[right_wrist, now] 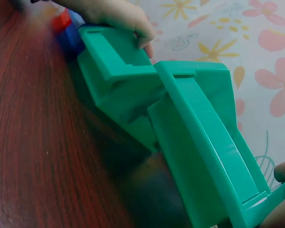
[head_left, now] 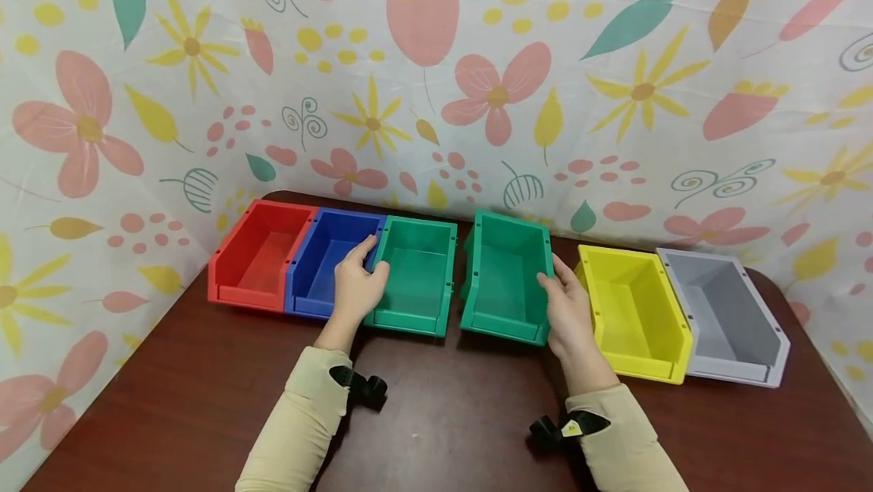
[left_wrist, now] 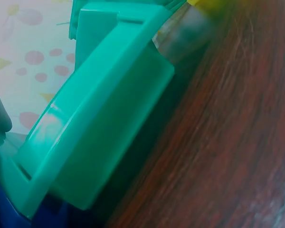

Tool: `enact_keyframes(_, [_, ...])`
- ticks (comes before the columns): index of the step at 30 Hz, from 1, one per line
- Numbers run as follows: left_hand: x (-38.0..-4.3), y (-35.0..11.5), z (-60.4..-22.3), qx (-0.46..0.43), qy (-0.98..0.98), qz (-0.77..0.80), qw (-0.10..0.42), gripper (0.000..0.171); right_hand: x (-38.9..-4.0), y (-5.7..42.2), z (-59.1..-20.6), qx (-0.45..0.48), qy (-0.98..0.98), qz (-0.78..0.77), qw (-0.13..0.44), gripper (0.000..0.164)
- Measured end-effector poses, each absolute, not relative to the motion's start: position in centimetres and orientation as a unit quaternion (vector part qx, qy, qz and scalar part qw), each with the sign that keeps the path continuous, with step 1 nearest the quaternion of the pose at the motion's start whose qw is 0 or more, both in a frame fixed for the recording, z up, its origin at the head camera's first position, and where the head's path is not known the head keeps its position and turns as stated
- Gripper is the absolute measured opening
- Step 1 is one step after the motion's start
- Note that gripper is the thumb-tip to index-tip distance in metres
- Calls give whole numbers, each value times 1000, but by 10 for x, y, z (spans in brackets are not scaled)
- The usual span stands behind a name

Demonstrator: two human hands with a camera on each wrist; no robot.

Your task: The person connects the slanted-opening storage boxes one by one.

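Two green storage bins stand side by side in the middle of the head view, a narrow gap between them. My left hand (head_left: 358, 289) grips the left wall of the left green bin (head_left: 414, 272), right where it meets the blue bin (head_left: 334, 238). On the right green bin (head_left: 508, 272), my right hand (head_left: 571, 311) holds the right wall, thumb over the rim and fingers outside. That bin is turned slightly and tilted, its side close to its neighbour in the right wrist view. Both green bins have nothing inside.
A red bin (head_left: 262, 249) sits at the left end of the row, against the blue one. To the right, a yellow bin (head_left: 630, 310) and a grey bin (head_left: 726, 318) stand together. Behind the brown table (head_left: 436, 416) hangs a flowered cloth (head_left: 423, 113).
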State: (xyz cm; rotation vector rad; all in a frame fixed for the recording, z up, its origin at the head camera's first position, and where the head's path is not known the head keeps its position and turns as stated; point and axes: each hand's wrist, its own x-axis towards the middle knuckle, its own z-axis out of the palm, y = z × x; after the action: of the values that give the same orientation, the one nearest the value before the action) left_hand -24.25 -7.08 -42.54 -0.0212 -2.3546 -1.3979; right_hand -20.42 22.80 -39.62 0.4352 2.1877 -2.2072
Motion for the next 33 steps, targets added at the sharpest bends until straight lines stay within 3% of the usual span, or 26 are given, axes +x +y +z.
enact_keyframes(33, [-237, -55, -425, -20, -832, -508, 221, 46, -199, 231, -378, 133, 710, -692, 14, 56])
